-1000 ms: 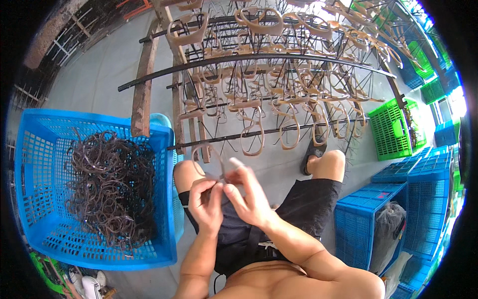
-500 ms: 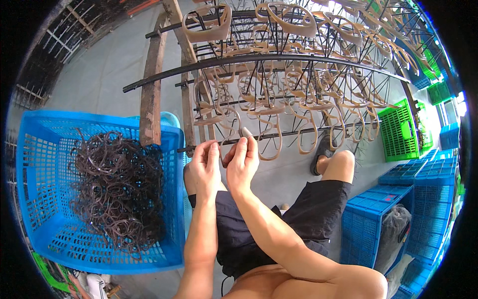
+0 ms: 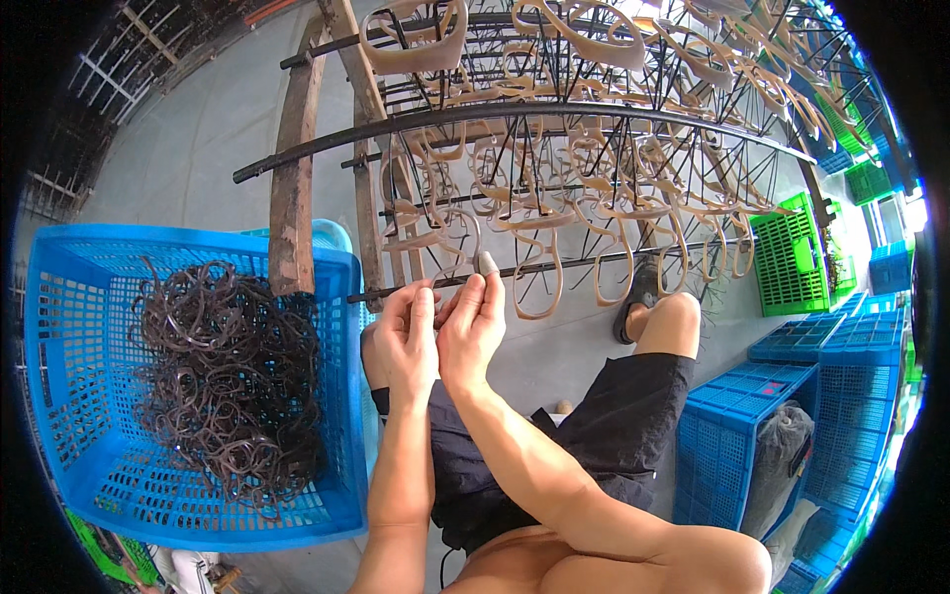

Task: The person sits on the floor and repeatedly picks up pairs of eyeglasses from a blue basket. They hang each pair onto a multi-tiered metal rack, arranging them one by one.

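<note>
My left hand (image 3: 407,325) and my right hand (image 3: 470,329) are close together at the front of a hanging rack, fingers pinched. A grey cap (image 3: 488,263) covers one right fingertip. What lies between the fingers is mostly hidden and too small to name. Just above them, a thin beige curved piece (image 3: 477,236) comes down toward the right fingertips. Beside the hands runs the rack's lowest black bar (image 3: 584,262). Several beige loop-shaped pieces (image 3: 558,282) hang from it, to the right of my hands.
A blue plastic basket (image 3: 354,416) at my left holds a heap of dark curled loops (image 3: 237,386). A wooden post (image 3: 294,188) and a higher black bar (image 3: 376,132) belong to the rack. Blue crates (image 3: 717,445) and a green crate (image 3: 789,257) stand at the right.
My hands have drawn closer together, the right shifting slightly left and down. The view has moved a little; the rack and basket otherwise look the same.
</note>
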